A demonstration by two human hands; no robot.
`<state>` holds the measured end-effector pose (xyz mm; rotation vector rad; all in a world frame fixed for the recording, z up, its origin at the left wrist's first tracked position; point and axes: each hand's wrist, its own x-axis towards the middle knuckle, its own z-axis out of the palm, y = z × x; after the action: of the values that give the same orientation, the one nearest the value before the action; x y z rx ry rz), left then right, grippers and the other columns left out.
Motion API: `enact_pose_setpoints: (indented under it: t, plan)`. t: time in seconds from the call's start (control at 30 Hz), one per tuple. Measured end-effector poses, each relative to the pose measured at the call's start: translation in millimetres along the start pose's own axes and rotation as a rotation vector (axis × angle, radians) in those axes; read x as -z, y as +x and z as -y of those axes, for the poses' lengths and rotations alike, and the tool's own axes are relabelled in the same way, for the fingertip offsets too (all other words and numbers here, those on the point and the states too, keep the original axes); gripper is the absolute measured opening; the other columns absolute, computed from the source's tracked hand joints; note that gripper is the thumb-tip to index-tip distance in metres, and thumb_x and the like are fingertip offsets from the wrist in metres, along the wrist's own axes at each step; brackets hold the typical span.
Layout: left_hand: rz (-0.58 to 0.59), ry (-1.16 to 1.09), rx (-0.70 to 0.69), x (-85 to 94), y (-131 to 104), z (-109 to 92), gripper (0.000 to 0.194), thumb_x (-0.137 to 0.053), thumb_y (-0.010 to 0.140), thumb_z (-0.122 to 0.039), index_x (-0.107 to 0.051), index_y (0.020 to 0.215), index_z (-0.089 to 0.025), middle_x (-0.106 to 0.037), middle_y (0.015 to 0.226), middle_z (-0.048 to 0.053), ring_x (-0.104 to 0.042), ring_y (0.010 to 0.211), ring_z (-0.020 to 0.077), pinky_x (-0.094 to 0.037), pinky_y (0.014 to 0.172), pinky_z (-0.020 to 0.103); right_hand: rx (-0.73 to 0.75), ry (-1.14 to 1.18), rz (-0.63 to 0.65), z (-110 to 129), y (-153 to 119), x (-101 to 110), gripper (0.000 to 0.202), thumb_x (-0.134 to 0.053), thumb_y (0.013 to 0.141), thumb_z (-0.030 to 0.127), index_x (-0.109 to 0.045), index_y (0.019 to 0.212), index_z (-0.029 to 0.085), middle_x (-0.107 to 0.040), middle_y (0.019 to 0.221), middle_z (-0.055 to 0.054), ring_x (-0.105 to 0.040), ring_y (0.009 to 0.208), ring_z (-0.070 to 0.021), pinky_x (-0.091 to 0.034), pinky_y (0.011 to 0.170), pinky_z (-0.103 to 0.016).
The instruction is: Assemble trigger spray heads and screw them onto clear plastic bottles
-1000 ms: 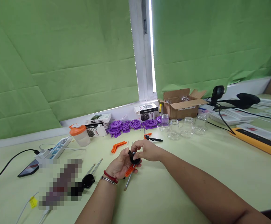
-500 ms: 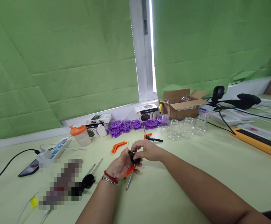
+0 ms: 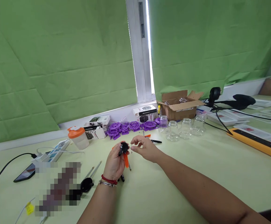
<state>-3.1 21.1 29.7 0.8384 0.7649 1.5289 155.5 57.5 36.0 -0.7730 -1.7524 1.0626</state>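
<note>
My left hand (image 3: 114, 162) is raised off the table and grips a small assembly: a black round part (image 3: 124, 147) on top and an orange plastic arm (image 3: 126, 160) hanging below it. A thin metal rod pokes out under the orange arm. My right hand (image 3: 145, 148) hovers just to the right of the black part. Its thumb and forefinger are pinched together a finger's width from the part. Whether something small sits in that pinch is too fine to tell.
On the pale green table (image 3: 196, 174) lie a black disc with metal rods (image 3: 86, 183), purple plastic wheels (image 3: 130, 126), glass jars (image 3: 182, 128), an open cardboard box (image 3: 179, 107), an orange-lidded shaker (image 3: 78, 137), a power strip (image 3: 53, 152), a phone (image 3: 24, 172) and a long orange bar (image 3: 256, 141).
My left hand has lifted the black and orange assembly up and turned it upright. My right hand has come off the black part and drawn slightly right. The view shifted a little.
</note>
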Motion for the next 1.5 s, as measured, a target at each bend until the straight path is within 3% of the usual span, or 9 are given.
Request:
enact_pose_setpoints:
  t: [0.07,0.17,0.23,0.33,0.47,0.63,0.87,1.2,1.5]
  plan:
    - [-0.042,0.035,-0.159,3.1,2.9,-0.1,0.025,-0.064,0.077,-0.033,-0.059,0.096,-0.018,-0.06,0.091,0.003,-0.057,0.081,0.0126,-0.046,0.072,0.025,-0.191,0.201,0.1,2.3,-0.7,-2.8,0.039,-0.056,0.078,0.053,-0.058,0.086,0.015,-0.062,0.084,-0.007,-0.058,0.07,-0.0148,-0.047,0.062,-0.029]
    - [-0.04,0.159,-0.346,6.0,4.0,2.4,0.026,-0.064,0.076,-0.034,-0.056,0.098,-0.022,-0.058,0.097,0.002,-0.055,0.089,0.0129,-0.044,0.082,0.026,-0.402,0.519,0.379,6.8,-3.7,-6.3,0.05,-0.046,0.081,0.061,-0.056,0.086,0.012,-0.065,0.081,-0.01,-0.061,0.059,-0.0154,-0.047,0.051,-0.028]
    - [-0.03,0.29,-0.423,6.7,3.7,5.9,0.026,-0.063,0.077,-0.033,-0.055,0.099,-0.023,-0.056,0.107,0.003,-0.053,0.1,0.0148,-0.04,0.09,0.029,-0.415,0.593,0.449,8.6,-5.9,-7.8,0.044,-0.054,0.079,0.056,-0.056,0.084,0.012,-0.066,0.079,-0.009,-0.06,0.055,-0.0134,-0.047,0.05,-0.026]
    - [0.002,0.441,-0.45,7.2,3.5,11.5,0.027,-0.061,0.079,-0.031,-0.053,0.104,-0.024,-0.049,0.125,0.006,-0.046,0.115,0.0184,-0.034,0.098,0.034,-0.354,0.565,0.409,6.5,-6.3,-6.2,0.034,-0.063,0.076,0.045,-0.058,0.081,0.012,-0.064,0.071,-0.005,-0.053,0.047,-0.0086,-0.042,0.045,-0.022]
    - [0.066,0.545,-0.446,7.4,4.0,14.7,0.038,-0.064,0.076,-0.029,-0.048,0.111,-0.026,-0.039,0.136,0.007,-0.037,0.127,0.0217,-0.029,0.105,0.038,-0.294,0.32,0.306,-8.3,2.2,10.9,0.024,-0.063,0.075,0.031,-0.063,0.091,0.013,-0.062,0.07,-0.002,-0.048,0.05,-0.0076,-0.04,0.05,-0.022]
    - [0.002,0.561,-0.396,10.0,6.9,16.6,0.047,-0.065,0.074,-0.029,-0.044,0.116,-0.024,-0.043,0.13,0.009,-0.035,0.128,0.0208,-0.022,0.11,0.041,-0.152,-0.247,0.0,-39.8,16.7,49.0,0.026,-0.048,0.078,0.016,-0.064,0.098,0.018,-0.063,0.079,-0.001,-0.051,0.066,-0.0123,-0.04,0.066,-0.026]
    - [-0.122,0.534,-0.336,17.5,12.1,17.0,0.045,-0.067,0.07,-0.028,-0.048,0.11,-0.021,-0.05,0.114,0.007,-0.048,0.111,0.0191,-0.035,0.101,0.04,-0.104,-0.887,0.019,-58.6,17.9,50.0,0.022,-0.049,0.079,0.013,-0.067,0.091,0.02,-0.063,0.084,-0.006,-0.052,0.085,-0.0182,-0.033,0.073,-0.026]
    - [-0.165,0.473,-0.279,11.3,8.9,11.3,0.041,-0.068,0.066,-0.026,-0.052,0.103,-0.019,-0.053,0.108,0.006,-0.052,0.101,0.0169,-0.042,0.088,0.034,-0.214,-1.029,0.065,-57.8,13.7,61.9,0.023,-0.053,0.077,0.014,-0.068,0.092,0.023,-0.064,0.084,-0.004,-0.055,0.076,-0.0164,-0.029,0.059,-0.023]
    - [-0.207,0.482,-0.258,14.6,10.5,11.0,0.038,-0.066,0.069,-0.025,-0.051,0.102,-0.018,-0.055,0.102,0.006,-0.052,0.098,0.0172,-0.045,0.083,0.034,-0.138,-1.076,0.1,-63.1,13.2,55.2,0.025,-0.053,0.075,0.013,-0.069,0.091,0.023,-0.064,0.085,-0.004,-0.055,0.073,-0.0152,-0.029,0.059,-0.023]
